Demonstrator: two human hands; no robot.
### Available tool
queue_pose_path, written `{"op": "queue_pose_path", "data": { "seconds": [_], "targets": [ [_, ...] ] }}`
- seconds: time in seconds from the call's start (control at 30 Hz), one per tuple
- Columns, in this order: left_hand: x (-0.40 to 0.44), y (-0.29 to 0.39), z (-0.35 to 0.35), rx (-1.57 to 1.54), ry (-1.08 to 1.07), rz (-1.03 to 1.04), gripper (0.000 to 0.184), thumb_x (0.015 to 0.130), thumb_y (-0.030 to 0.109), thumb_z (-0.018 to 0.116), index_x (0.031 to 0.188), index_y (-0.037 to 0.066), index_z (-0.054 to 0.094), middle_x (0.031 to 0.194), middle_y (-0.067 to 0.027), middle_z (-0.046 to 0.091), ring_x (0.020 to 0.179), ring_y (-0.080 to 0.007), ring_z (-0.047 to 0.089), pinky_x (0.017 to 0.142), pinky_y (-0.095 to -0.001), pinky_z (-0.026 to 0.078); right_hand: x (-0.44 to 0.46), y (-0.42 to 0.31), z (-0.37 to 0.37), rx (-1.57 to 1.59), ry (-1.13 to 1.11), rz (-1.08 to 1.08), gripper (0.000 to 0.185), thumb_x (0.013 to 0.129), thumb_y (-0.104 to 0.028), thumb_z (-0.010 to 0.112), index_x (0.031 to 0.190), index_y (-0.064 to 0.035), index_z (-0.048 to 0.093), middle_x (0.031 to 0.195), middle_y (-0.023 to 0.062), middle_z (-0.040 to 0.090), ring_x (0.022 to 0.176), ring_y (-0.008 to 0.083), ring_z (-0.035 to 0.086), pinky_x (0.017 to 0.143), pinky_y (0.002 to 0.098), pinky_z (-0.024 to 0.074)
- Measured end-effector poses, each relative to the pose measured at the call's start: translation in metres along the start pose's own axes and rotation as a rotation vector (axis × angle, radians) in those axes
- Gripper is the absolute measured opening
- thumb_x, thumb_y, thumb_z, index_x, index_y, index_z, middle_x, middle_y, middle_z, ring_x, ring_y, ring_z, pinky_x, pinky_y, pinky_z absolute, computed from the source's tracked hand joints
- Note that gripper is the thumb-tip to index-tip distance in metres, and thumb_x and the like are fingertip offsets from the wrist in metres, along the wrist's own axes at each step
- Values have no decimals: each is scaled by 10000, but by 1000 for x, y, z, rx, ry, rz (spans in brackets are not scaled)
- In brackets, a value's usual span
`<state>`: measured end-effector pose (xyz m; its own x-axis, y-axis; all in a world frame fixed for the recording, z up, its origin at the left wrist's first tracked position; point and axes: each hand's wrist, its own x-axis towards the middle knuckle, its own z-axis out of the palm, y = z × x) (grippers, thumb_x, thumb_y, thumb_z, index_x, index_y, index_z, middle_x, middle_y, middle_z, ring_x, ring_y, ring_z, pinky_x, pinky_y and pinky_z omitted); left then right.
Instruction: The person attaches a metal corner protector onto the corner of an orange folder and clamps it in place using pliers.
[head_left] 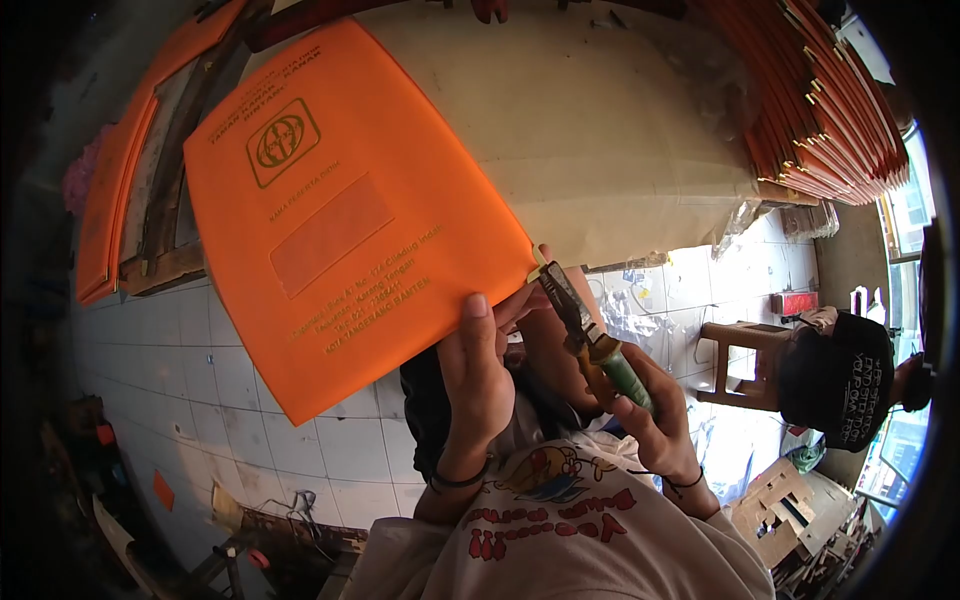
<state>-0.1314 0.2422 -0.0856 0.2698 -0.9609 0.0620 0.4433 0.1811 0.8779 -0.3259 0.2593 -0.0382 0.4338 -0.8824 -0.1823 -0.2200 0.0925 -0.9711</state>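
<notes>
The left hand (482,385) grips an orange folder (235,225) by its near edge, thumb on the printed cover, while the right hand (658,418) holds pliers (604,350) by their green handles, their nose at the folder's gold-coloured corner piece (534,275). Beyond lies a table (600,150) with a tan covering, a row of more orange folders (825,110) at its right and others (115,225) at the far left. On the right, by a wooden stool (728,362) on the tiled floor (235,375), is another person (835,375) in black.
</notes>
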Motion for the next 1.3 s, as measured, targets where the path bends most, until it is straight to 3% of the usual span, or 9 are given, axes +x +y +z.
{"op": "queue_pose_path", "data": {
  "seconds": [0.1,0.23,0.37,0.47,0.57,1.0,1.07,1.2,1.3],
  "targets": [
    [0,1,1,36,5,-29,666,1112,425,234,1417,-151,370,1340,-309,589,1143,-335,679,987,-416,565,0,0,5,-47,41,-12,560,926,-305,577,1302,106,529,973,91,610,857,137,556,804,283,452],
    [0,0,3,20,16,-38,658,1112,428,242,1422,-138,369,1345,-311,584,1115,-351,690,971,-409,576,-2,-2,6,-31,42,9,573,940,-258,568,1362,122,493,991,97,628,874,139,570,827,285,465],
    [0,4,6,9,32,-59,639,1112,419,247,1430,-122,364,1343,-315,583,1109,-354,692,952,-394,588,-3,-4,8,-54,44,31,574,940,-237,563,1371,132,478,989,109,636,888,156,583,843,304,477],
    [-1,5,6,-2,43,-84,629,1113,409,245,1431,-121,361,1341,-320,581,1118,-361,687,955,-397,590,-5,0,6,-85,26,-2,535,953,-218,575,1373,101,483,1236,236,622,1132,301,634,980,374,470],
    [-3,5,4,6,32,-95,625,1114,399,239,1432,-126,357,1339,-327,578,1125,-371,682,967,-415,587,-6,0,9,-140,22,10,524,947,-210,591,1359,101,497,1239,240,621,1129,306,636,974,374,473],
    [-5,13,-5,-127,-58,-197,652,1108,430,258,1458,-114,343,1364,-324,561,1189,-415,639,986,-464,575,-4,-12,2,9,-46,145,447,892,-187,625,1271,49,594,974,93,652,874,159,608,792,298,466],
    [-11,26,-12,-136,-136,-292,669,1101,455,283,1488,-88,329,1378,-328,547,1195,-434,630,992,-482,563,-3,-18,7,49,25,170,475,850,-221,639,1234,57,618,811,9,588,719,76,501,664,234,393],
    [-34,52,-40,70,-439,-483,640,1089,440,355,1503,-48,381,1350,-273,604,1181,-386,656,992,-450,549,-1,-18,5,75,25,147,455,833,-210,626,1199,61,628,790,3,578,703,79,496,664,239,396],
    [-37,98,-62,531,-876,-308,456,956,131,640,1372,-43,572,1150,-137,741,1063,-272,730,900,-336,568,1,-10,5,108,21,100,450,821,-203,607,1184,63,625,789,1,564,716,81,497,677,240,403]
  ]
}}
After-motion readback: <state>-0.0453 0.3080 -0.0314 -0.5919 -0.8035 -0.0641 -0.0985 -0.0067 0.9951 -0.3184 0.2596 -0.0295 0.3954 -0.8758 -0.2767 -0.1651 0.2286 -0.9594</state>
